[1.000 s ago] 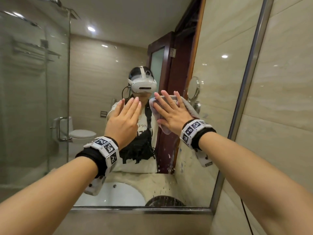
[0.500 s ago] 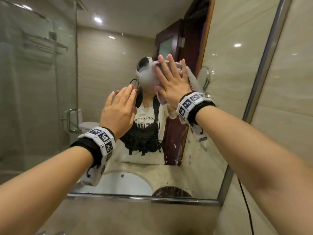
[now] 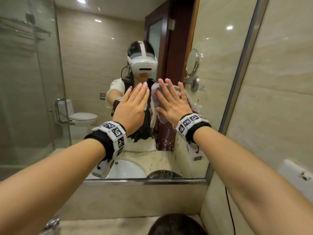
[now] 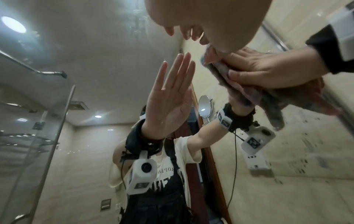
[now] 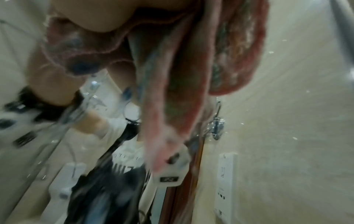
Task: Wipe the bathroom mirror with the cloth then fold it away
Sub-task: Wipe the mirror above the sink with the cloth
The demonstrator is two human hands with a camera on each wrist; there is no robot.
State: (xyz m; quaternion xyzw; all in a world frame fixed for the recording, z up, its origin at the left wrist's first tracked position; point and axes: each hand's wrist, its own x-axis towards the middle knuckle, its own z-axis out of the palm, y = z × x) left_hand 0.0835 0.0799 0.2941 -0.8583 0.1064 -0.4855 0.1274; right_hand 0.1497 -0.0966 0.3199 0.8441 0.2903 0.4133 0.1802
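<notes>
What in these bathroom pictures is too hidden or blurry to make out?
- Head view: most of the cloth lies under the right hand.
- Left wrist view: whether the left hand touches the mirror; the palm fills the top edge.
- Right wrist view: motion blur smears the cloth's pattern.
- Head view: the tap, cut off by the bottom edge.

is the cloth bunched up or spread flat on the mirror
Bunched. The cloth is folded in layers under the flat right hand against the mirror, with loose folds hanging below the palm in the right wrist view.
</notes>
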